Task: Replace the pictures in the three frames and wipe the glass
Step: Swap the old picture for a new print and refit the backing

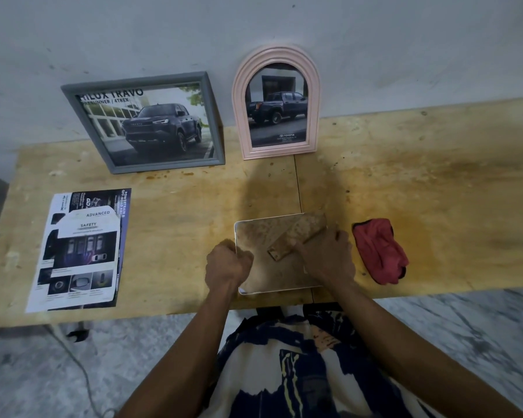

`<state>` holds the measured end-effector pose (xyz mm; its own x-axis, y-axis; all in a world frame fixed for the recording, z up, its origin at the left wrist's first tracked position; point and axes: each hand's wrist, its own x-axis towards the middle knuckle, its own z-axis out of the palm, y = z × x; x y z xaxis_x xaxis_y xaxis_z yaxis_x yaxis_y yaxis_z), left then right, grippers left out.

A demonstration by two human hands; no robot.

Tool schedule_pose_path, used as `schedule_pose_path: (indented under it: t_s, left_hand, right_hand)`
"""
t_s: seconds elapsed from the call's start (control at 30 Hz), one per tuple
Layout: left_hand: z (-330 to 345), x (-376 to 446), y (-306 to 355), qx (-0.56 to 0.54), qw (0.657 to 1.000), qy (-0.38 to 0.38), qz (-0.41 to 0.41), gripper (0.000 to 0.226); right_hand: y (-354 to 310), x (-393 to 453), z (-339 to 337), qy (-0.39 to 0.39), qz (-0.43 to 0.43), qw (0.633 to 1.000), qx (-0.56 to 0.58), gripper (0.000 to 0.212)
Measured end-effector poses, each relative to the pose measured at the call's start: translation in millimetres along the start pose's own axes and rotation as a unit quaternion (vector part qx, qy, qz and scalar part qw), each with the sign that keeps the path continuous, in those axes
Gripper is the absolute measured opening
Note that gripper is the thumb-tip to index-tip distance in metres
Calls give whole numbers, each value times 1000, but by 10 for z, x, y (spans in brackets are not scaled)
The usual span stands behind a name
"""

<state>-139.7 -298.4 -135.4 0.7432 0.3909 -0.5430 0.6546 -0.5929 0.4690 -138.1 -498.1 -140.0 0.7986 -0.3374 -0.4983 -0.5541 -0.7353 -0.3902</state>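
On the stained wooden table (405,164), two frames lean against a grey wall (405,40).

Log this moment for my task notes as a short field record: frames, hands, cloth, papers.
frames standing: grey frame and pink arched frame lean on the wall, both with truck pictures
frame in work: white frame face down on the table
left hand: grips the frame's left edge
right hand: holds its stand flap
cloth: red cloth, right of frame, untouched
papers: brochure pages, table's left
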Motion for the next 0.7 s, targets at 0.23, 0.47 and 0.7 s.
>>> schedule_pose_path:
  t_s: [0.23, 0.47, 0.7]
  left_hand:
    - [193, -148, 135, 134, 983, -44, 121, 94]
    - [220, -130, 132, 176, 975, -57, 126, 97]
    - [228, -104, 135, 181, 973, -65, 126, 99]
  right_hand:
    - [170, 40, -42, -23, -167, 982, -80, 70]
    - [176, 73, -17, -46, -165, 979, -113, 75]
    - [193, 89, -37, -40, -188, 967, -168, 75]
